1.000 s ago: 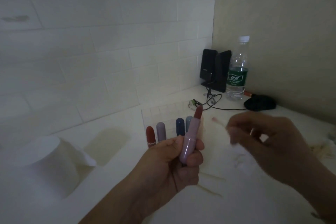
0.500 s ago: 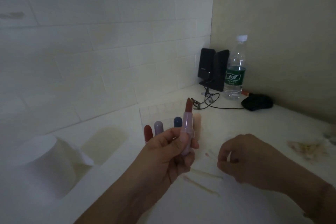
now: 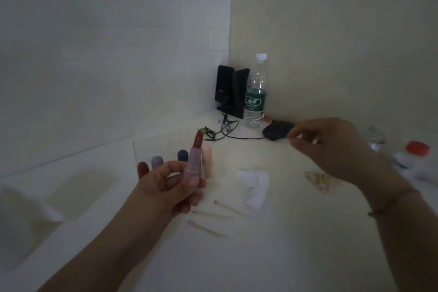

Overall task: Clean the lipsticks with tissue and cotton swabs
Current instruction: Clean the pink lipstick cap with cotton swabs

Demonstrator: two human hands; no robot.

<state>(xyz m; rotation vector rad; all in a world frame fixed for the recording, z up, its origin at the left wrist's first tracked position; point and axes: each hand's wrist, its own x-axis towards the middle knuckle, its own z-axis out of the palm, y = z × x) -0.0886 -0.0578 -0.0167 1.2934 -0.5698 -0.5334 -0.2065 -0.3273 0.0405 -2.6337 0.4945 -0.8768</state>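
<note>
Right hand (image 3: 331,147) has risen; left hand (image 3: 170,185) holds cylindrical lipstick (image 3: 195,159).

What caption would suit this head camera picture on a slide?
Left hand holds an uncapped lipstick upright; right hand is raised, fingers pinched, above used cotton swabs and crumpled tissue.

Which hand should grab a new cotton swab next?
The right hand, probably. It hovers near the swab pile, while the left hand grips the open lipstick.

White table (image 3: 296,232) bears swabs (image 3: 211,214), tissue (image 3: 254,187), bottle (image 3: 255,92).
</note>
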